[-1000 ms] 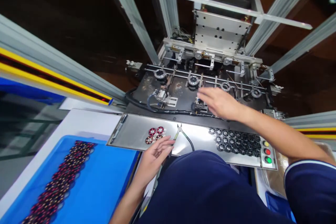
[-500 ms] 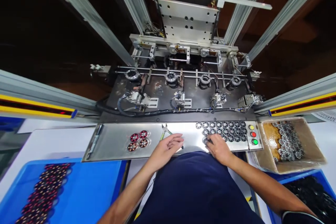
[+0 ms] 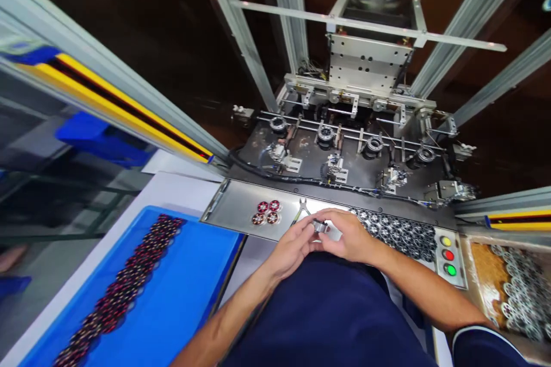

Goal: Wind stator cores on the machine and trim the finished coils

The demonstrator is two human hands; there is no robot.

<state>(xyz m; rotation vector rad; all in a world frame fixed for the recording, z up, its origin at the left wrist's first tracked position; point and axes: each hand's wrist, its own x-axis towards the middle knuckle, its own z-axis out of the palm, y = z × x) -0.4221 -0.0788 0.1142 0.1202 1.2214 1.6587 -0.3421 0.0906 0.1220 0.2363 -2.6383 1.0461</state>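
Observation:
My left hand (image 3: 293,246) and my right hand (image 3: 348,236) meet over the steel shelf (image 3: 232,212) in front of the machine. Between their fingertips they pinch a small silver ring-shaped part (image 3: 319,226). Both hands are closed on it. Three red wound parts (image 3: 267,213) lie on the shelf to the left of my hands. Small cutters (image 3: 301,208) lie just beyond my left fingers. Several bare silver ring parts (image 3: 398,232) are spread on the shelf to the right of my right hand.
The machine bed (image 3: 301,152) behind the shelf carries several round fixtures along a rail. Yellow, red and green buttons (image 3: 447,254) sit at the shelf's right end. A blue tray (image 3: 181,287) with rows of red wound parts is at lower left. A cardboard box (image 3: 486,264) of silver rings is at right.
My right hand came back from the machine bed to the pile of silver rings, then moved left with one. My left hand rose from the shelf to meet it. The view swung left.

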